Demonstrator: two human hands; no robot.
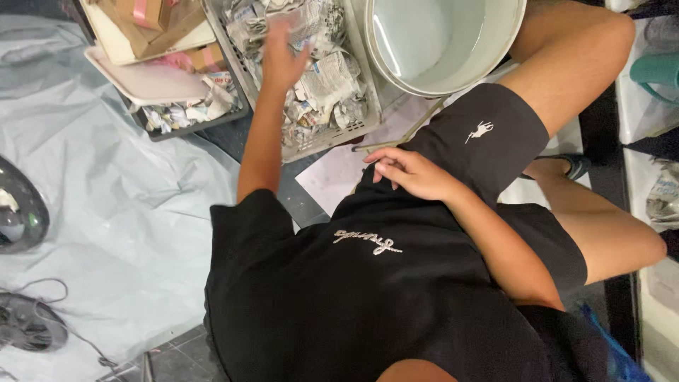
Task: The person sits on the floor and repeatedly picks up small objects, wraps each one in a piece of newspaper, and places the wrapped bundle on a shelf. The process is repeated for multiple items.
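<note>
My left hand (283, 56) reaches forward over a white plastic basket (322, 141) filled with crumpled newspaper pieces (325, 85). The hand is blurred, its fingers are spread, and it touches the top of the paper pile. My right hand (410, 173) rests on my thigh, on the black shorts (481, 134), with fingers loosely extended and nothing in it. I am sitting on the floor in a black shirt, one bare leg stretched toward the upper right.
A large pale bucket (445, 42) stands right of the basket. White trays (152, 81) with cardboard and paper scraps lie at the top left. A pale plastic sheet (106, 212) covers the floor at left, with a shiny metal bowl (18, 209) and cables. A teal cup (658, 71) is at the right edge.
</note>
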